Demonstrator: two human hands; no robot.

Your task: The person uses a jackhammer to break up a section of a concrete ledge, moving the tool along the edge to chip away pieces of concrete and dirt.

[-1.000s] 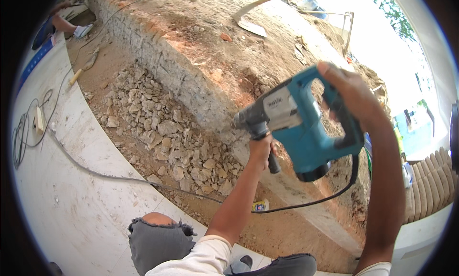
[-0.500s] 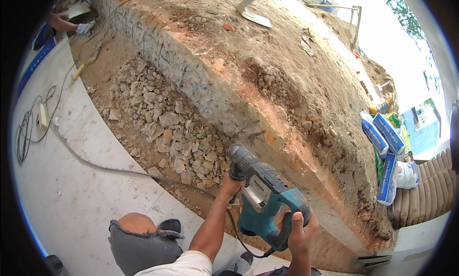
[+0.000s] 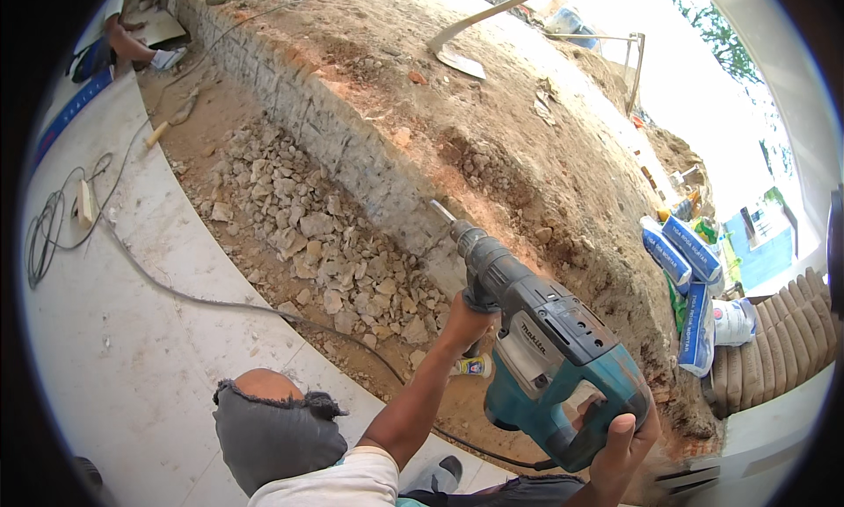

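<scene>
A teal and black demolition hammer (image 3: pixel 549 340) is held up in both my hands, its nose pointing away and to the left. My left hand (image 3: pixel 468 324) is wrapped round the front handle, just behind the black nose. My right hand (image 3: pixel 629 444) grips the rear handle, partly hidden by the body. A short metal chisel bit (image 3: pixel 444 211) sticks out toward the top edge of a rough concrete ledge (image 3: pixel 352 173); I cannot tell whether its tip touches. Broken rubble (image 3: pixel 299 235) lies along the ledge's foot. The hammer's power cord (image 3: pixel 387 366) trails off left.
White flooring (image 3: pixel 167 366) borders the dirt strip on the left, with a coiled cable (image 3: pixel 54 221) on it. A wooden-handled trowel (image 3: pixel 167 129) and a hoe (image 3: pixel 462 61) lie farther off. Blue-white bags (image 3: pixel 694 322) sit at right. Another person's leg (image 3: pixel 132 46) shows far left.
The hammer has been lifted and shifted right, away from the rubble at the ledge's foot. Its chisel bit now shows, and a small yellow-white container has come into view beneath it. Both hands keep their grip.
</scene>
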